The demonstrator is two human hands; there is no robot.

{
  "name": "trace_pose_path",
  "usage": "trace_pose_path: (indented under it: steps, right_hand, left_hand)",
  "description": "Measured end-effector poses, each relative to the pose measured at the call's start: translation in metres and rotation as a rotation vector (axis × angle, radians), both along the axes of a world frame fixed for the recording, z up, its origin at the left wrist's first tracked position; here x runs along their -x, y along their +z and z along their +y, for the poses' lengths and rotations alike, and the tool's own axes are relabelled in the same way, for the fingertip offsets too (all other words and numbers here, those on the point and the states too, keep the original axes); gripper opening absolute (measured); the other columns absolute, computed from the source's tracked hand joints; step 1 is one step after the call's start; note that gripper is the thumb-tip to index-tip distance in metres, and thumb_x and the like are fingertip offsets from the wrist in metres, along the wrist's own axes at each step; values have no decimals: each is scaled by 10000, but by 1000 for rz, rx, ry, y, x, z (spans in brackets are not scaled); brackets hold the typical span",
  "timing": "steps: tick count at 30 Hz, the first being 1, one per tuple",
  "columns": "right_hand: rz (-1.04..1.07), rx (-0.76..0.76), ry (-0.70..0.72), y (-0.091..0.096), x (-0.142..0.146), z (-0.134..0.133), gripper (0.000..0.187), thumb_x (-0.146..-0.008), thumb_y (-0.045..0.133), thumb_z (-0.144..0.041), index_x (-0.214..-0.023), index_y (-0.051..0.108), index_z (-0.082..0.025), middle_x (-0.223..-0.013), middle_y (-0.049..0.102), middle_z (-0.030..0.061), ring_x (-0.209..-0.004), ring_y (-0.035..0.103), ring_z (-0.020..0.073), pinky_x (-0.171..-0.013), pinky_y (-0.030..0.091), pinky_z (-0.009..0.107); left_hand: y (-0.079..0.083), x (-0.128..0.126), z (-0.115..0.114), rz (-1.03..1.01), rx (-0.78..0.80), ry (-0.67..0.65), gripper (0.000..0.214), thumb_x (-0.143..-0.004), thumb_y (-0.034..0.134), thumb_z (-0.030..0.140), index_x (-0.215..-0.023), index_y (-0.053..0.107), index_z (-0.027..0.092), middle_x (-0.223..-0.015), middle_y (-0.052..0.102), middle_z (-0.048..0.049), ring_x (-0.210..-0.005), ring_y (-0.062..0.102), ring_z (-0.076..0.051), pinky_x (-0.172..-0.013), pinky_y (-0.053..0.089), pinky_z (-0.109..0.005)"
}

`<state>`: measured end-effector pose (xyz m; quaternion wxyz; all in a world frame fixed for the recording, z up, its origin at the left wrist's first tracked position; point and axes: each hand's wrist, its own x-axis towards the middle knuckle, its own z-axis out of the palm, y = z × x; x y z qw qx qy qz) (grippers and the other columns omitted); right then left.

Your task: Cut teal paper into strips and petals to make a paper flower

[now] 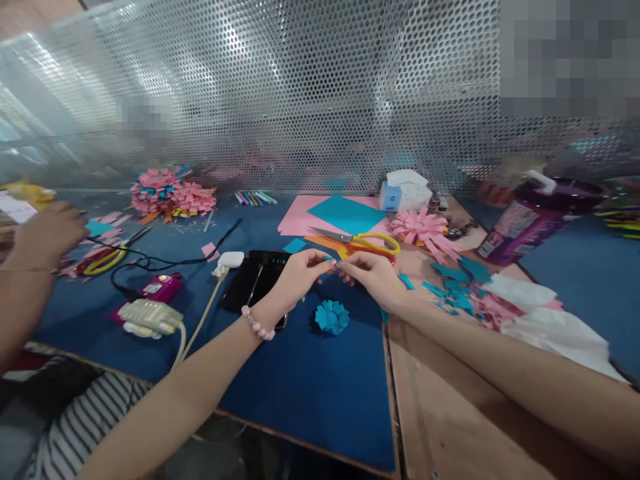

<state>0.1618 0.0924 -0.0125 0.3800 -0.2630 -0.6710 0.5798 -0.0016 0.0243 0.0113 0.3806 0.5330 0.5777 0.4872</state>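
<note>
Head view: left hand (299,272) and right hand (376,275) pinch one bit of blue paper (328,258)

Both hands grasp the piece by the fingertips, just above the bench (320,393); the fingers hide most of it, so its shape cannot be told. Seen from that pinch, a blue paper flower (332,317) rests at 6 o'clock, near but untouched. Good handling probably calls for light thumb-and-finger pressure, one hand steadying while the other works, so the thin paper neither tears nor slips. Mind the yellow-handled scissors (377,241) at 1 o'clock, close behind the right hand.

Writing is scarce: the phone (240,287), between 8 and 9 o'clock, shows digits seemingly beginning "11". Printing on the purple tumbler (520,223), toward 3 o'clock, and the tissue pack (391,199), between 1 and 2, is too blurred to read.
</note>
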Motion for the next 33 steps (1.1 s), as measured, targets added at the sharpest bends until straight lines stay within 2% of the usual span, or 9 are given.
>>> trace_pose_path:
  steps: [5, 14, 17, 22, 27, 33]
  right_hand:
    - [59, 65, -14, -1, 0, 2, 317, -708, 751, -458, -752, 671, -154, -665, 643, 14, -571, 563, 109, -538, 458, 246]
    - [56, 93, -39, -3, 0, 3, 312, -690, 766, -446, -707, 650, -157, -659, 649, 17, -563, 565, 110, -521, 443, 243]
    - [37, 75, -22, -2, 0, 2, 313, -710, 747, -450, -720, 639, -156, -656, 643, 11, -550, 556, 102, -525, 442, 242]
    - [-65, -11, 40, 3, 0, -2, 305, -758, 702, -441, -856, 648, -157, -757, 674, 24, -608, 585, 111, -521, 436, 233]
    - [-129, -91, 42, 5, -1, -3, 302, -798, 658, -451, -797, 641, -149, -735, 665, 27, -563, 550, 95, -496, 412, 226]
    - [-74, -18, 47, 4, -5, 0, 332, -771, 689, -475, -737, 633, -149, -637, 629, 8, -513, 501, 82, -473, 359, 219]
  left_hand:
    - [0, -2, 0, -11, 34, 24, 223, -817, 644, 335, -888, 645, 124, -859, 699, -94, -810, 648, -172, -596, 473, -253]
    - [-6, 4, 5, -23, 46, 2, 244, -818, 651, 355, -897, 643, 125, -874, 720, -115, -813, 676, -182, -575, 483, -251]
    - [-8, 5, 6, 35, 20, 15, 234, -830, 634, 352, -876, 646, 123, -855, 722, -110, -766, 667, -167, -573, 484, -250]
    - [-10, 3, 4, 105, -7, 28, 222, -841, 609, 346, -821, 644, 127, -787, 708, -88, -706, 649, -148, -566, 479, -245]
    - [-5, 1, 1, 134, -9, 21, 221, -828, 620, 352, -814, 640, 132, -795, 705, -83, -701, 636, -142, -557, 469, -239]
    - [5, -1, -2, 94, -32, -49, 238, -826, 625, 382, -819, 635, 144, -812, 692, -70, -732, 626, -142, -593, 481, -246]
